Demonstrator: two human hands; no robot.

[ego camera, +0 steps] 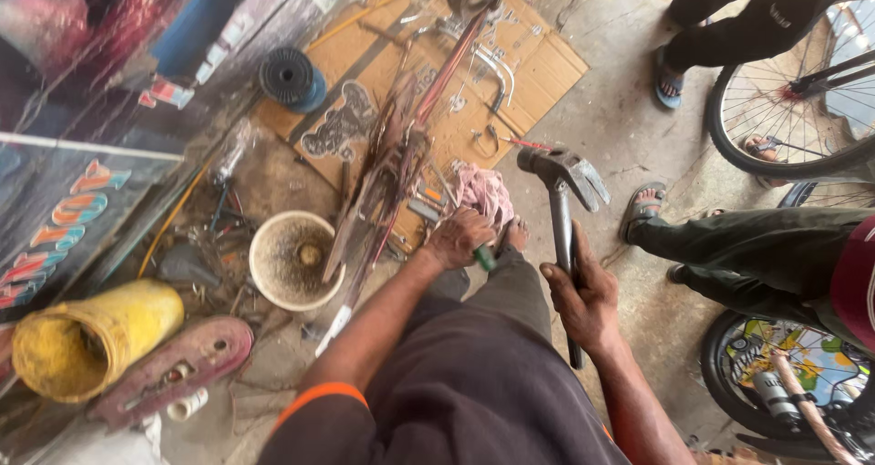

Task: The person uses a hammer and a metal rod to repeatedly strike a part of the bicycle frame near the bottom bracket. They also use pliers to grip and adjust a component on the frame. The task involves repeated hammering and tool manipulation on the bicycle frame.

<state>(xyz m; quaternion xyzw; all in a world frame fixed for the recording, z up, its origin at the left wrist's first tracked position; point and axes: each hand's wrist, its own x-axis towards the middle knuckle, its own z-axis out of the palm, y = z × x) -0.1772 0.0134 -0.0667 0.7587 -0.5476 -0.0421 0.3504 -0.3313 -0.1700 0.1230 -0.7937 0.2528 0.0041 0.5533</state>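
Steel-headed hammer — the right hand has its grip wrapped tight around the dark shaft, head raised above the concrete floor. The left hand is closed on a green-handled tool, pressed down beside the person's knee, just below a pink rag. Left of that hand lies a rusty reddish bicycle frame, stretched over a flattened cardboard sheet. A dirty white bowl sits near the frame's lower end; farther left, a yellow bucket lies tipped. At right — 2 bicycle wheels and another person's sandalled foot.
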